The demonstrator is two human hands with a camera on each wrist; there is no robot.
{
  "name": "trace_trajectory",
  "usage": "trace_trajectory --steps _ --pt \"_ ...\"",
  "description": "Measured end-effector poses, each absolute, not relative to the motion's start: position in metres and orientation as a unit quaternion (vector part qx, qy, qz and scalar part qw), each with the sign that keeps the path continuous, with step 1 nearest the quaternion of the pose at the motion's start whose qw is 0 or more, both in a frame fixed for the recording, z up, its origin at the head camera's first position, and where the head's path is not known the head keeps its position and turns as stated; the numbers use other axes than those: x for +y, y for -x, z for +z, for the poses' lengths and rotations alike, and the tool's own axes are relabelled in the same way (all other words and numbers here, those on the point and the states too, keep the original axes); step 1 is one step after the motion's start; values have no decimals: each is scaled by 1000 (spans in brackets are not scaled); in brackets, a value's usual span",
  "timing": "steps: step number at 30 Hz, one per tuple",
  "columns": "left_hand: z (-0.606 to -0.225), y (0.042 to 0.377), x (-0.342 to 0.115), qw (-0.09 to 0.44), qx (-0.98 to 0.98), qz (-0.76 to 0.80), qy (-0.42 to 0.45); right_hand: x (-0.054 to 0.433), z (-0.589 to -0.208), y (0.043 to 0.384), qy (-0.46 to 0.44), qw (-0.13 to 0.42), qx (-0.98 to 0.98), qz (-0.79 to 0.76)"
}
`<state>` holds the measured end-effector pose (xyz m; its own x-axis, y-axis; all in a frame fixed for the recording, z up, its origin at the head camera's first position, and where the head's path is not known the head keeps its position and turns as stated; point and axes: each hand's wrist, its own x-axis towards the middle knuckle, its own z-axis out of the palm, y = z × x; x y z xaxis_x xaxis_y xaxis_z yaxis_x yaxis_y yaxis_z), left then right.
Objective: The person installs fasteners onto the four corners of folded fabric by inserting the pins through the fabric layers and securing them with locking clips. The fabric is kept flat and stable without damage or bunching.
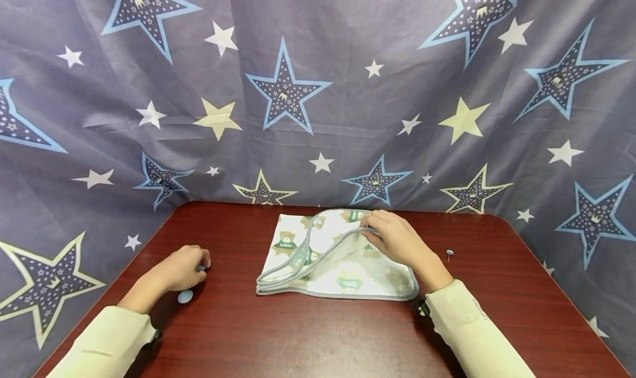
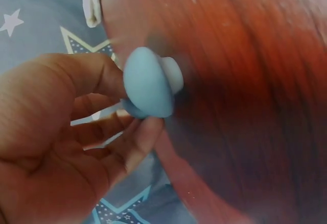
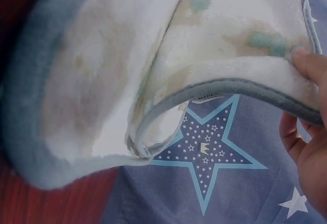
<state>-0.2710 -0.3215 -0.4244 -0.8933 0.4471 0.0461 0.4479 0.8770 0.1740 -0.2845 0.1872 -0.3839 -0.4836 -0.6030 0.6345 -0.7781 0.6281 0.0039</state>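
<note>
My left hand (image 1: 186, 269) is over the left side of the table, thumb and fingers curled round a small blue piece (image 1: 200, 268). A blue dome (image 1: 185, 296) shows just below the thumb. The left wrist view shows a blue mushroom-shaped cap (image 2: 147, 83) with a white stem at my fingertips, and more blue behind it. My right hand (image 1: 395, 237) pinches the grey-bound edge of a white blanket (image 1: 367, 273) printed with bears. The edge is lifted, and the layers beneath bow open in the right wrist view. A small blue dot (image 1: 319, 222) sits on the blanket.
A pin (image 1: 449, 253) with a round pale-blue head stands on the table, right of my right hand. The dark red wooden table (image 1: 318, 334) ends at a grey curtain (image 1: 338, 91) printed with stars, which hangs behind and along the sides.
</note>
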Motion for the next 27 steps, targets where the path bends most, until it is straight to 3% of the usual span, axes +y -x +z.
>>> trace_trajectory --steps 3,15,20,27 --pt "-428 275 -321 30 -964 -99 245 187 -384 284 -407 304 -849 145" --pt "-416 287 -288 227 -915 -134 307 187 -384 284 -412 312 -844 145" --pt "-409 294 -271 263 -896 -148 324 188 -383 283 -410 311 -845 143" --pt "-400 304 -245 275 -881 -168 347 188 -383 282 -410 309 -846 143"
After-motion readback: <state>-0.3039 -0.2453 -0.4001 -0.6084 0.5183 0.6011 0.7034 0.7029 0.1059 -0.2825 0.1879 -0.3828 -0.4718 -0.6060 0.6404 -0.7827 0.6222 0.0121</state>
